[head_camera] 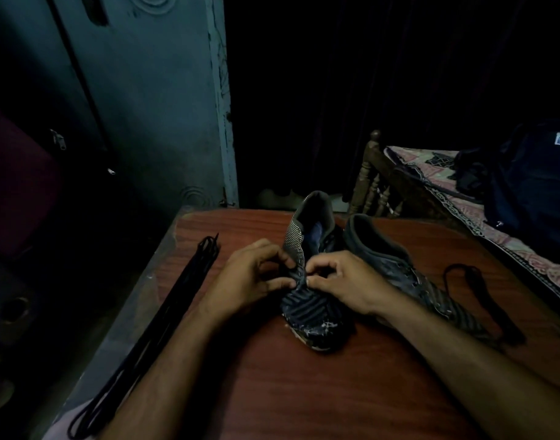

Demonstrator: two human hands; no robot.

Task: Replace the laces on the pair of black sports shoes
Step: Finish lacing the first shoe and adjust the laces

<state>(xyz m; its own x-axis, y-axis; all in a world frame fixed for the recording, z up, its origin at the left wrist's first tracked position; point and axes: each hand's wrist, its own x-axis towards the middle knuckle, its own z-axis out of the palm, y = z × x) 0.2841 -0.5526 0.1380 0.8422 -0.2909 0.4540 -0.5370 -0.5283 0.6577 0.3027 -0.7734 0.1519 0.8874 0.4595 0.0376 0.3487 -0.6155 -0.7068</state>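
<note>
At frame centre on the table (304,392), the left hand (256,277) and right hand (342,281) pinch, fingers curled, at the lace area of the near shoe (307,315), fingertips hiding the lace there; the second shoe (396,262) stands right, spare laces (164,315) left.

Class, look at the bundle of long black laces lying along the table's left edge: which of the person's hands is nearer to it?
Left. The left hand is just right of the laces; the right hand is farther, across the shoe.
</note>
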